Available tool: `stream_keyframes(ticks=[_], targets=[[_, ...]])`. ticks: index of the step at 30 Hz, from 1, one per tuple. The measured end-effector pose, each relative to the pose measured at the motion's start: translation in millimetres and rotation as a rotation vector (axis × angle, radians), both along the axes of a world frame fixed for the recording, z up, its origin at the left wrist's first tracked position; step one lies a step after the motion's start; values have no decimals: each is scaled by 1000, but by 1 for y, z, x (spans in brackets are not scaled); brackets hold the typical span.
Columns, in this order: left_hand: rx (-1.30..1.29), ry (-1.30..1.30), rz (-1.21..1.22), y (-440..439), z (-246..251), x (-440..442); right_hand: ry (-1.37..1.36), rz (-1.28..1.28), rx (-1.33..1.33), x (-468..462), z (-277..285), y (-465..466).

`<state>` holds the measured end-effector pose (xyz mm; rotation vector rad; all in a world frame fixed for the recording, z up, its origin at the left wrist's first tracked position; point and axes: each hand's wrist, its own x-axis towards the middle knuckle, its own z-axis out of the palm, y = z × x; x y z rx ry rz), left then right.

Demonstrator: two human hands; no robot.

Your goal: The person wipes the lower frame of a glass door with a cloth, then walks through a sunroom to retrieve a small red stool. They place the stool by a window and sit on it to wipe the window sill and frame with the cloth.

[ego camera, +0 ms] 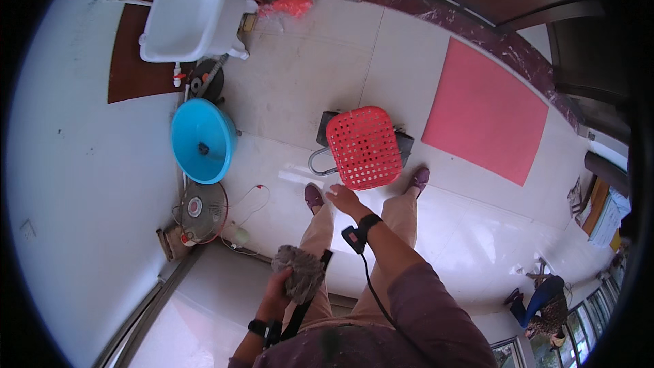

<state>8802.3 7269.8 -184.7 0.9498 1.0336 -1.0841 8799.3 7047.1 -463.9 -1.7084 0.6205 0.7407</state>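
A crumpled grey cloth [300,273], fluffy-looking and bunched up, is in my left hand [277,291] in front of my waist. A dark strap runs down beside it. My right hand [347,200] is stretched forward with its fingers apart and nothing visible in them. Just beyond its fingertips lies the near edge of a red latticed plastic seat or basket [364,148], and I cannot tell whether they touch. A bent metal tube [323,162] sticks out on its left, and dark flat parts show at its sides.
At left are a blue plastic basin [200,143] with a small dark thing inside, an electric fan [203,212] with a trailing cord, and a white sink [186,15]. A pink mat [488,112] lies at right. Another person [544,304] is at the lower right.
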Motion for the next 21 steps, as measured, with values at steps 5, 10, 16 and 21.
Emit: stream_keyframes(ticks=[5, 10, 16, 21], targets=[[46, 54, 4, 76, -22, -13, 68, -229, -116, 39, -83, 56], [198, 108, -13, 86, -22, -26, 160, -160, -33, 67, -122, 82], [64, 133, -53, 86, -21, -21, 264, 32, 99, 68, -116, 65], [101, 88, -135, 90, -12, -8, 399, 91, -143, 48, -71, 45]])
